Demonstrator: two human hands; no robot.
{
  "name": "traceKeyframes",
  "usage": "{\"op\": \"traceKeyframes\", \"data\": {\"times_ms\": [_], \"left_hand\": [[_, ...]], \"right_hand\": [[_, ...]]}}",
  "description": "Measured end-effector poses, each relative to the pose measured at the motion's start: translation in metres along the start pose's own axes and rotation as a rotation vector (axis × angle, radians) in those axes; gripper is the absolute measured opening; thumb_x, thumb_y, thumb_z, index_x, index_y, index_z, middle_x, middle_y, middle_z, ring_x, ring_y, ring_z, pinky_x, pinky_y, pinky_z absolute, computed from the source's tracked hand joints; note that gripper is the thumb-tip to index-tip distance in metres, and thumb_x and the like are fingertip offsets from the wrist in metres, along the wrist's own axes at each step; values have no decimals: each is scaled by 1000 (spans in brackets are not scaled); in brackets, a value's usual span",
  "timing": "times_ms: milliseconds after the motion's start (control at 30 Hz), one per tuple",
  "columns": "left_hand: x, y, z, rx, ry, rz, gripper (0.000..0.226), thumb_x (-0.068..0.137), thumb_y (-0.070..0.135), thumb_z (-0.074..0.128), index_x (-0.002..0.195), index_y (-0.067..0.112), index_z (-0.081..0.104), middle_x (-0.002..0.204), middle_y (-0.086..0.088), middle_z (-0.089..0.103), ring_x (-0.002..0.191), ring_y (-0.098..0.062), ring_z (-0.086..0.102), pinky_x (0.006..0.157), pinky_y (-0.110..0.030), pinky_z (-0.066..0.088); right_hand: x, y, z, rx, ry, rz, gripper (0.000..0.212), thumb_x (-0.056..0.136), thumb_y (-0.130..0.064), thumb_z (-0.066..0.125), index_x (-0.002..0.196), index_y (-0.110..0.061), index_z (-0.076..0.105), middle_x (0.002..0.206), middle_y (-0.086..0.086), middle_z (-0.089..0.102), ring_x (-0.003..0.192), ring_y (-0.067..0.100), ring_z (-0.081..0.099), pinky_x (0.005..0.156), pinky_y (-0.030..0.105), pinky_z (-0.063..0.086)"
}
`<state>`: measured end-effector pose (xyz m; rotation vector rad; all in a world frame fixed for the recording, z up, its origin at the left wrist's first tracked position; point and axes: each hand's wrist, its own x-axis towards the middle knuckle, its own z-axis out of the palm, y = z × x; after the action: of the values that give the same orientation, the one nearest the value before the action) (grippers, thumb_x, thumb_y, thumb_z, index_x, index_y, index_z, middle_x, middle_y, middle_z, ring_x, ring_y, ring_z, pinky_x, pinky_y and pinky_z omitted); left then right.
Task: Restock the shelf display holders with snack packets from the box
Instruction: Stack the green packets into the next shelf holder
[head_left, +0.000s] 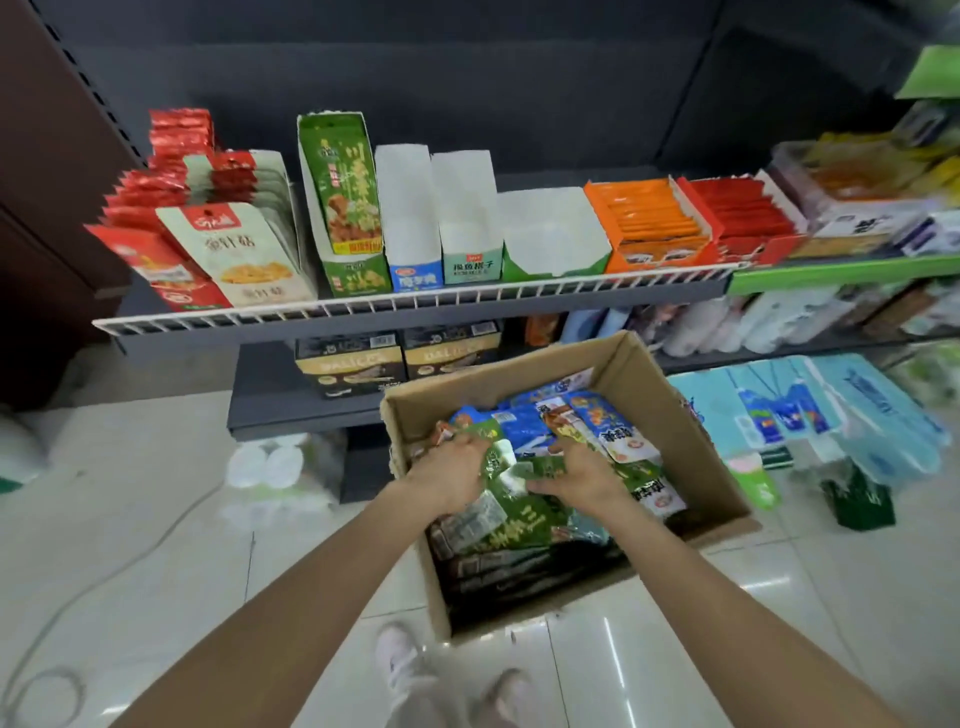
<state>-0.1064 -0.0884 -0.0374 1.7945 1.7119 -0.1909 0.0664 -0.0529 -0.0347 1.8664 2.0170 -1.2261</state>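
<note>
Both the left hand (451, 474) and right hand (576, 475) grip green packets (514, 512) in the box (691, 415), gathering a bunch for the empty holders (550, 234) up ahead.

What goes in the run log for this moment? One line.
stage: picking | left hand: grips green packets | right hand: grips green packets | box: on floor | holders: empty

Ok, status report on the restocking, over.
Both hands, left and right, grip green packets inside the box. Middle holders empty. Nothing in the way.
</note>
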Motion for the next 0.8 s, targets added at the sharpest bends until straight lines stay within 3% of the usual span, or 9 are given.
{"op": "traceKeyframes", "data": {"times_ms": [100, 167, 233, 367, 467, 633, 700, 733, 800], "left_hand": [[-4, 1, 12, -52, 38, -14, 63, 93, 16, 52, 148, 11, 21, 154, -12, 21, 139, -32, 27, 111, -43, 29], [-7, 2, 14, -88, 79, -19, 62, 93, 14, 53, 147, 11, 24, 151, -14, 27, 137, -32, 31, 110, -42, 30], [-10, 4, 16, -107, 97, -18, 61, 92, 12, 52, 147, 11, 25, 151, -16, 28, 137, -31, 31, 110, -38, 30], [-10, 5, 19, -161, 132, -58, 59, 92, 8, 50, 146, 13, 27, 152, -16, 25, 137, -30, 32, 110, -36, 31], [-5, 5, 21, -173, 170, -80, 54, 92, 9, 51, 143, 16, 34, 148, -14, 30, 130, -30, 41, 106, -40, 36], [-3, 4, 20, -230, 182, -99, 47, 91, 5, 51, 136, 16, 43, 146, -15, 32, 126, -30, 45, 103, -36, 39], [-7, 5, 18, -238, 205, -82, 45, 92, 5, 50, 135, 16, 44, 145, -15, 33, 129, -29, 41, 104, -36, 36], [-9, 8, 15, -240, 246, -60, 44, 93, 4, 48, 135, 15, 44, 143, -13, 35, 130, -28, 39, 105, -36, 35], [-13, 16, 3, -257, 349, 5, 47, 94, 4, 47, 139, 14, 39, 140, -9, 38, 128, -27, 39, 108, -35, 31]], "right_hand": [[0, 6, 7, 14, 72, 20, 42, 81, -28, 73, 113, -11, 51, 102, 5, 58, 104, 20, 53, 65, 23, 41], [-1, 7, 5, 80, 86, -14, 46, 86, -23, 68, 125, -7, 50, 122, 10, 55, 115, 23, 52, 81, 30, 45], [-4, 6, -2, 148, 115, -32, 57, 91, -17, 61, 141, -6, 37, 143, 12, 44, 124, 29, 49, 98, 37, 40], [-6, 8, -8, 218, 133, -42, 59, 94, -13, 55, 146, -9, 29, 146, 10, 40, 114, 28, 54, 88, 34, 43], [-4, 11, 3, 254, 85, -37, 68, 87, -18, 67, 143, -5, 32, 147, 9, 38, 132, 27, 40, 105, 33, 34], [0, 6, 7, 496, 129, -3, 70, 88, -13, 65, 146, -6, 27, 152, 7, 31, 139, 25, 29, 112, 34, 25], [-1, 3, -3, 420, 144, -54, 54, 91, -13, 61, 139, -8, 38, 142, 8, 44, 131, 25, 41, 106, 32, 34], [-4, 0, -12, 319, 165, -125, 35, 93, -14, 58, 126, -11, 49, 123, 5, 56, 112, 23, 54, 94, 28, 43], [-15, -8, -33, 134, 221, -288, 9, 95, -13, 53, 103, -16, 51, 85, 6, 56, 76, 22, 56, 68, 30, 42]]}}
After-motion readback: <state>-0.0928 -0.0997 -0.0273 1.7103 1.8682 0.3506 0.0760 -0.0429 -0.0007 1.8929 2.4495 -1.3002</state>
